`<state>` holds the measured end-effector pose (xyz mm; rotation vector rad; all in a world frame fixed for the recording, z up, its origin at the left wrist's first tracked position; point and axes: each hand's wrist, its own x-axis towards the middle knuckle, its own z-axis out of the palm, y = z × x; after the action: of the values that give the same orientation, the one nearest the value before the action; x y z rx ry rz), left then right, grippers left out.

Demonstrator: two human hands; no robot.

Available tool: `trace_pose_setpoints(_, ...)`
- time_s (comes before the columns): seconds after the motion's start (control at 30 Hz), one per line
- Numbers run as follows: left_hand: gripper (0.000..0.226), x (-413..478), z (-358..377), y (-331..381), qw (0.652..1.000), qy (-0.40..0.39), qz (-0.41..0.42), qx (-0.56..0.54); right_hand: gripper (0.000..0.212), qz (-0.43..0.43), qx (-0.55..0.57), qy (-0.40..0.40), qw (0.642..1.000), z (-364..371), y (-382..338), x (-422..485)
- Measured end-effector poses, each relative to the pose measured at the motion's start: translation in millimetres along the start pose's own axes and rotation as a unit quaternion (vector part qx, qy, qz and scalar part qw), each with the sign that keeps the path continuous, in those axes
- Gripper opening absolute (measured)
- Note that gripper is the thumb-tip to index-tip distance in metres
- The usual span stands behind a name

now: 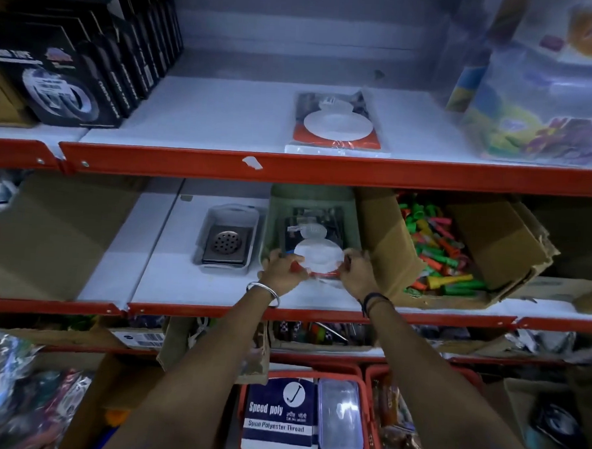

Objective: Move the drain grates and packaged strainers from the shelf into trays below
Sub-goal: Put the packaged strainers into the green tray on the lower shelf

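Head-camera view of a stockroom shelving unit: on the far left of the upper shelf (197, 116) stood a row of black boxes (73, 72), and near its middle lay one packaged strainer (337, 123) not yet moved, flat against the red front rail. One level down, left of centre, a square drain grate (226, 243) sat inside a clear tray (205, 233). Just beside it to the right, the person's left hand (280, 270) and right hand (357, 270) gripped the near corners of a second packaged strainer (317, 256), one hand at each side, fingers closed on the wrapper as it rested in a green tray (274, 219) atop other packs. A metal bangle (263, 293) circled the left wrist and dark bands (374, 300) the right. Further right, a torn cardboard box (513, 242) held bright plastic pieces (433, 252). The step in hand appeared to be seating this pack in the green tray; the grates looked already dealt with. The next move would likely call for letting go with both hands, reaching up to the shelf above for the remaining pack, and bringing it down onto the same pile without snagging the rail.
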<state>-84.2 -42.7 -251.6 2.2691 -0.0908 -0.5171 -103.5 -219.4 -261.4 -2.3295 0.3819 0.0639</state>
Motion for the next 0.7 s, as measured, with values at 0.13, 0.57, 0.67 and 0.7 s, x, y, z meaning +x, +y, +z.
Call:
trace_pose_setpoints(0.13, 0.057, -3.2, 1.0, -0.7, 0.997, 0.007, 0.0, 0.083, 0.031, -0.012, -0.108, 0.03, 0.994, -4.9, -4.2, -5.0)
trace_pose_setpoints(0.57, 0.034, -15.0, -165.6, 193.1, 0.911, 0.347, 0.224, -0.022, 0.029, -0.32, -0.079, 0.375, 0.867, -162.1, -181.0, 7.7)
trace_pose_setpoints(0.67, 0.067, -0.3, -171.0, 196.4, 0.98, 0.182, -0.013, 0.086, 0.053, -0.094, -0.084, 0.206, 0.97, -179.1, -194.4, 34.2)
trace_pose_setpoints(0.7, 0.066, 1.2, -168.9, 195.4, 0.985, 0.159, -0.011, 0.071, 0.051, -0.051, -0.093, 0.134, 0.985, -180.9, -196.5, 36.8)
